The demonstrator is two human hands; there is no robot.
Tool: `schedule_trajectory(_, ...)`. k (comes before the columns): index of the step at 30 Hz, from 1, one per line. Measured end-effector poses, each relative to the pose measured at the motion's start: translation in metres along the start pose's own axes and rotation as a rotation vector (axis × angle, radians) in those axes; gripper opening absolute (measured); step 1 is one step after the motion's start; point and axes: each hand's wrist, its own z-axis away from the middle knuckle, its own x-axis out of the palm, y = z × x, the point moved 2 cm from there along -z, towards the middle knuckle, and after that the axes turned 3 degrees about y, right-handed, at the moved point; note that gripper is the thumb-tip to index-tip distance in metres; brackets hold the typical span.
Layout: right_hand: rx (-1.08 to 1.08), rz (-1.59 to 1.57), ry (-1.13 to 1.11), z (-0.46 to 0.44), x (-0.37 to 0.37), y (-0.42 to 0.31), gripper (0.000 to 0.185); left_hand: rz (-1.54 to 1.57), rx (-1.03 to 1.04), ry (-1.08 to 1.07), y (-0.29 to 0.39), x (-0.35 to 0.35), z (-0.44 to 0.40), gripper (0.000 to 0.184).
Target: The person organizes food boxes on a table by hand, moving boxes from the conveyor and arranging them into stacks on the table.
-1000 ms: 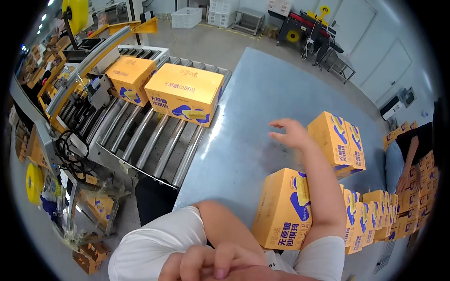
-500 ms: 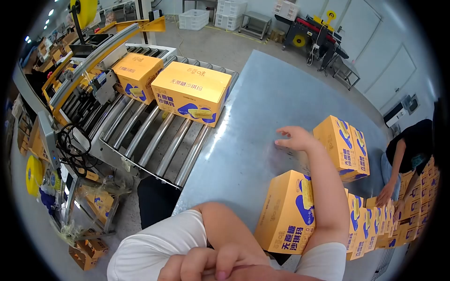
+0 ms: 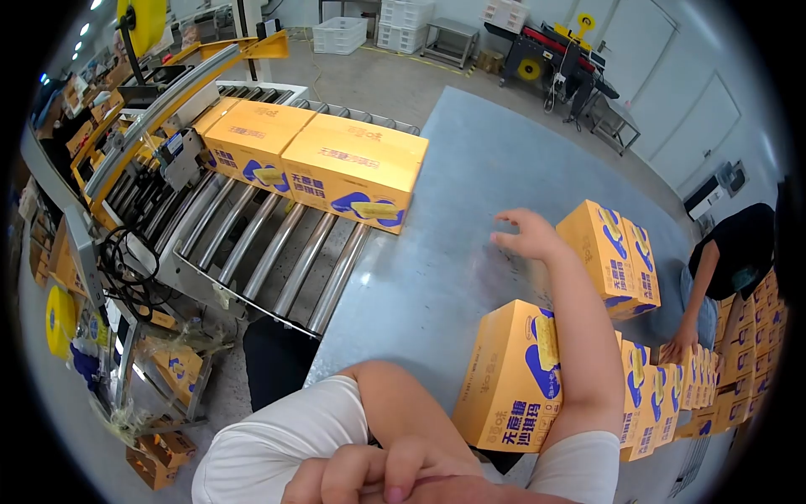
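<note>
My right hand (image 3: 529,234) hovers over the metal table (image 3: 453,185), or rests on it. Its fingers are apart and it holds nothing. A yellow carton (image 3: 508,370) stands beside my right forearm, partly hidden by it. Two more cartons (image 3: 592,244) stand just right of that hand. Close to the camera at the bottom edge is my left hand (image 3: 357,472), its fingers curled; whatever may be inside them is hidden. On the roller conveyor (image 3: 281,252), a large yellow carton (image 3: 353,168) sits at the table end, touching another carton (image 3: 248,139) behind it.
A tape-sealing machine (image 3: 168,143) spans the conveyor at left. A row of cartons (image 3: 642,403) lines the right side, where another person's hand (image 3: 682,340) reaches down. Stacked cartons (image 3: 739,361) stand behind. White crates (image 3: 340,35) and a second machine (image 3: 541,55) are at the back.
The cartons on the conveyor have moved right toward the table; the gap between the front two has closed and a third shows behind. My hands have barely moved. The other person's hand shifted slightly.
</note>
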Motion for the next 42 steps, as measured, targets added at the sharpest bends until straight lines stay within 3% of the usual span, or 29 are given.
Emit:
schedule_trajectory(3,-0.03,-0.011,0.047,0.004,-0.003,-0.004,0.059,-0.036,0.005,0.005,-0.003,0.003,0.002,0.02)
schedule_trajectory(6,0.01,-0.271,0.126,-0.006,-0.001,0.0,0.059,-0.041,0.019,0.03,-0.004,0.007,0.005,0.021)
schedule_trajectory(15,-0.129,-0.286,0.277,-0.006,-0.007,-0.006,0.071,-0.133,0.043,0.066,-0.003,0.009,0.008,0.019)
schedule_trajectory(21,-0.249,-0.321,0.269,-0.011,-0.004,-0.006,0.073,-0.154,0.067,0.083,-0.006,0.011,0.01,0.019)
schedule_trajectory(24,-0.194,-0.345,0.183,-0.009,-0.005,-0.009,0.073,-0.149,0.049,0.061,-0.002,0.005,0.01,0.02)
schedule_trajectory(27,-0.121,-0.256,0.172,-0.002,-0.014,-0.021,0.087,-0.108,0.024,0.027,-0.002,0.002,0.009,0.02)
schedule_trajectory(30,-0.283,-0.002,0.144,0.024,-0.013,-0.051,0.105,-0.082,0.018,0.007,-0.004,0.003,0.009,0.021)
schedule_trajectory(33,-0.372,0.007,0.097,0.02,-0.015,-0.048,0.114,-0.035,-0.016,-0.024,-0.001,-0.001,0.005,0.022)
schedule_trajectory(36,-0.327,-0.069,0.144,0.011,-0.023,-0.03,0.112,-0.012,-0.011,-0.02,-0.002,0.0,0.005,0.022)
schedule_trajectory(39,-0.133,0.034,0.37,0.008,-0.023,-0.02,0.104,-0.006,0.039,0.048,-0.008,0.011,0.008,0.021)
schedule_trajectory(42,-0.183,0.507,0.701,0.019,-0.032,-0.036,0.083,0.05,0.064,0.149,-0.014,0.025,0.011,0.019)
